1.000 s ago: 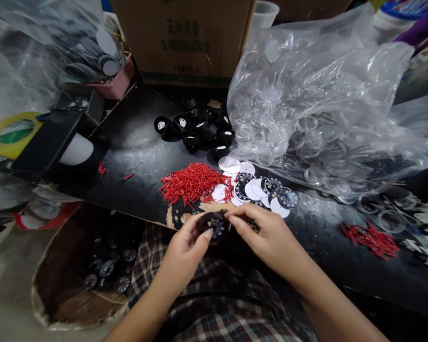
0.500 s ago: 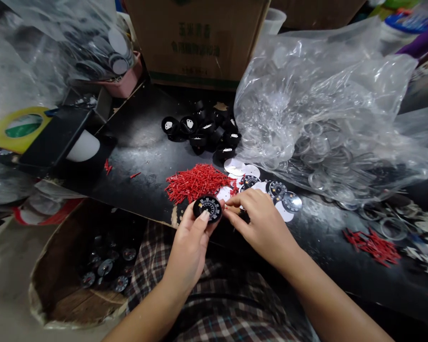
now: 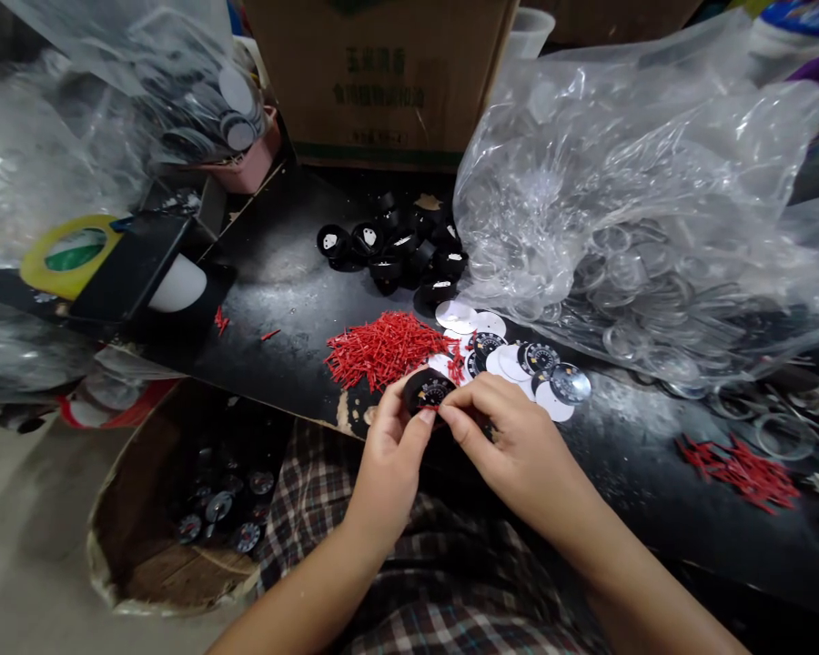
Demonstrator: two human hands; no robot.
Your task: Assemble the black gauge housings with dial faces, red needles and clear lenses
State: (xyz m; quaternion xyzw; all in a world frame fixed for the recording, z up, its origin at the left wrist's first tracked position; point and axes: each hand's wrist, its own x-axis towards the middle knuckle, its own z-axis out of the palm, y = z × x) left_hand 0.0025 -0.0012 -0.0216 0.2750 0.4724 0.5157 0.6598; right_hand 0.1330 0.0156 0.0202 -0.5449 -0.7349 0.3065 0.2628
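Observation:
My left hand (image 3: 390,455) grips a round black gauge (image 3: 424,389) by its rim, thumb in front, with the dial's white markings facing me. At the near edge of that dial my right hand (image 3: 511,432) has thumb and forefinger pinched together on a small red pointer, mostly hidden by the fingertips. Just beyond the hands lies a heap of red pointers (image 3: 390,347). Beside it, printed dial discs (image 3: 539,357) overlap with white-backed ones (image 3: 457,317). Farther back on the black table stand several black gauge cases (image 3: 385,266), some with a white piece inside.
A clear plastic bag of transparent round covers (image 3: 621,273) fills the right. A cardboard box (image 3: 382,82) stands behind. At the left are yellow tape (image 3: 37,264) and a pink basket (image 3: 252,164). Below, a bin (image 3: 119,546) holds gauges; more red pointers (image 3: 737,471) lie far right.
The gauge has tilted and moved right and slightly down with my left hand. My right fingertips, beside the gauge before, are now at its dial face. The whole view has shifted slightly.

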